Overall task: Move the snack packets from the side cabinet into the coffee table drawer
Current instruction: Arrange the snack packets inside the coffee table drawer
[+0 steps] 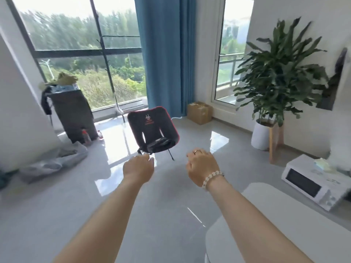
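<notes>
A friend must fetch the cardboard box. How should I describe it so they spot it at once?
Find the long blue curtain between the big window and the glass door. Just right of its foot, a small brown cardboard box sits on the glossy grey floor. Unlike the round white plant pot farther right, it is squarish and brown.

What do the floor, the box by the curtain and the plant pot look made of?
The floor looks like glossy grey tile, with mirror-like reflections. The box seems matte brown cardboard. The plant pot is smooth and white, ceramic or plastic; unclear which.
</notes>
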